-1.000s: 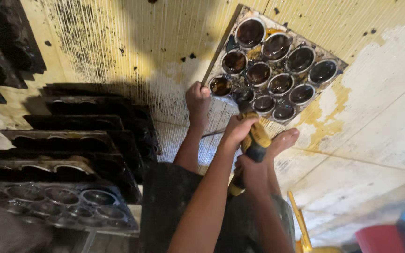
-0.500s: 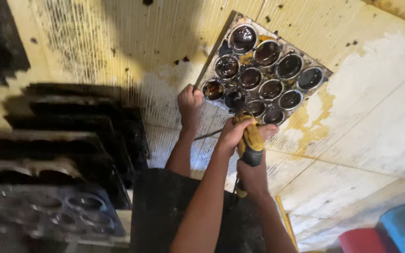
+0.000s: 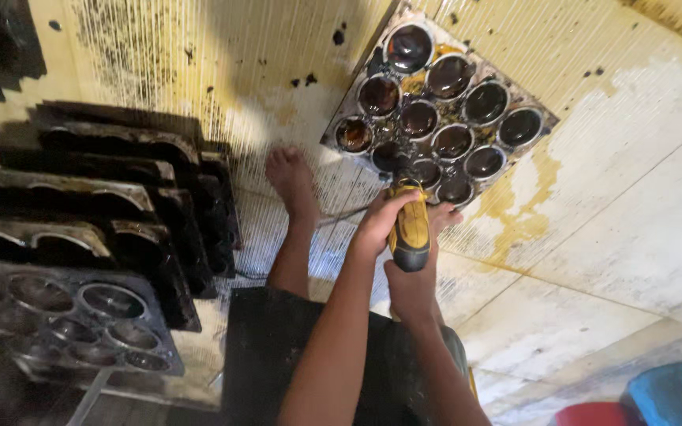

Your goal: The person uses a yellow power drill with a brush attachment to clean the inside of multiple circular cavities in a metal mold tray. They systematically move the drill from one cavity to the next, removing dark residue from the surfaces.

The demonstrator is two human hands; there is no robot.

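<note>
- Status on the tray point(image 3: 418, 85)?

- Twelve-cup metal tray, lying flat on the floor point(image 3: 633, 221), far side, just past the person's feet. Power tool point(image 3: 410, 233), yellow and black, has its tip down in a cup point(image 3: 392, 155) in the row nearest the feet, toward the tray's left corner.

- Hands?

- Both clamped on the tool. Left hand point(image 3: 379, 225) is wrapped round the front of the body, right hand point(image 3: 412, 288) grips the rear, close behind it. Neither one touches the tray.

- What holds the tray, then?

- Can't tell. Left foot point(image 3: 290, 177) is flat on the floor, near the tray's left corner but apart from it. Right foot point(image 3: 445, 214) shows only its toes under the tool, near the tray's front edge; contact isn't visible.

- How far along?

- Early to middle, I'd judge. Cup rims look bright, but every cup bottom is dark and glossy. Brown-yellow residue sits between the cups and has spread onto the floor at the right. No cup reads as clearly bare metal inside, so I can't count any as finished.

- Anything else queued?

- Stack of trays point(image 3: 120, 205) on the floor at the left, overlapping, mostly blackened. The nearest one point(image 3: 65, 315) looks greyer, with shinier cups. Whether that one is done or untouched, I can't say from this view.

- Other clutter?

- Blue object point(image 3: 672, 390) and red object point(image 3: 593, 414) at the near right corner of the view, well apart from the tray.
</note>
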